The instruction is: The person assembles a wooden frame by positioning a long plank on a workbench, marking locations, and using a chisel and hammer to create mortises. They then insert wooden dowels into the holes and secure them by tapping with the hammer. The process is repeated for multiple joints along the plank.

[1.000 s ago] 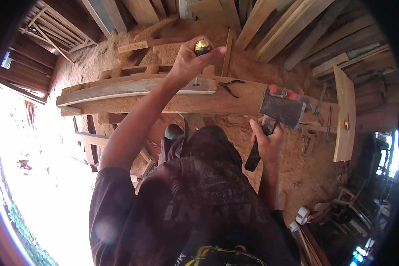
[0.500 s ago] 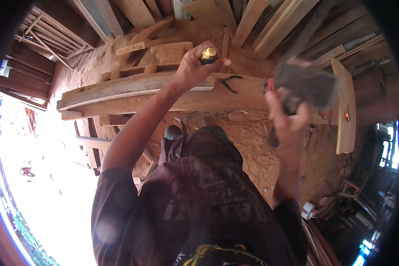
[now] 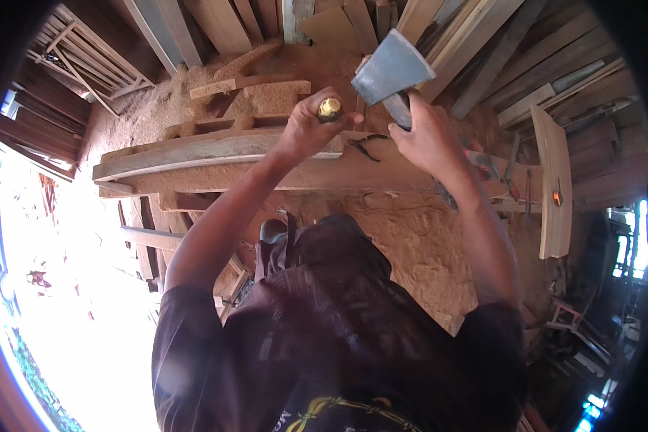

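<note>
Gripping mallet [image 3: 394, 68] in right hand [image 3: 430, 135], yellow-capped tool [image 3: 329, 108] in left hand [image 3: 307, 128].
Likely head-heavy, stiff toward 1 o'clock; grasp by handle [image 3: 397, 111].

Here's the table [image 3: 399, 162], a long, thick wooden plank running left to right, and along its left part lies a pale-faced length of timber [image 3: 216, 157]! Just off that timber's right end, dark pliers [image 3: 364, 148], handles spread; farther right, a red tool [image 3: 485, 164], partly hidden.
</note>
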The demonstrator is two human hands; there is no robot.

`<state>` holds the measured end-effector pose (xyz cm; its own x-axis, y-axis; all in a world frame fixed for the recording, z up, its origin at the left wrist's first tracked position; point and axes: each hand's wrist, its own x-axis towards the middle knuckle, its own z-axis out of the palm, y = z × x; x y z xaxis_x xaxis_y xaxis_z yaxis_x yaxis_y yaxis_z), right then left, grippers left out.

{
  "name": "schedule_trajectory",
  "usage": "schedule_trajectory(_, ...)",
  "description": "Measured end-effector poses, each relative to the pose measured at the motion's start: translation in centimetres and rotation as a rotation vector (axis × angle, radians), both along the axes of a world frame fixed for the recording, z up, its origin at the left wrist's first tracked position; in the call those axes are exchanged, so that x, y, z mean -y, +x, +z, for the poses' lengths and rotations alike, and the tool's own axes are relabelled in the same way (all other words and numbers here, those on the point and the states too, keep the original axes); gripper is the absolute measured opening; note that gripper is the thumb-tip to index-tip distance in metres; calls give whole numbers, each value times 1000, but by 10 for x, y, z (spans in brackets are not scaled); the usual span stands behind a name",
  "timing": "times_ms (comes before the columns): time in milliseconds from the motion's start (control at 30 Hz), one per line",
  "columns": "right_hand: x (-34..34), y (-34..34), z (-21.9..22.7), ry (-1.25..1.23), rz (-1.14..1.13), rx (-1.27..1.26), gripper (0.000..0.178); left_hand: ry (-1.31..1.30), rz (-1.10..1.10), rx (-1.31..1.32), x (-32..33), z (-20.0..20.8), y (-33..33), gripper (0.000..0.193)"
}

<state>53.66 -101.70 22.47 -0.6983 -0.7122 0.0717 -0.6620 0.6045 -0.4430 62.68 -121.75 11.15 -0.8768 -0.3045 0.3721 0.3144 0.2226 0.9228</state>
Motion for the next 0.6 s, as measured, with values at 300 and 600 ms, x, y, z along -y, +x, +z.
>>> schedule_trajectory(300, -59, 19, -47, -194, -241, 376, 50, 238, 15, 260, 30, 2, 11, 26)
schedule_trajectory(600, -132, 49, -86, -300, -500, 684, 27, 871, 363, 30, 59, -12, 27, 20)
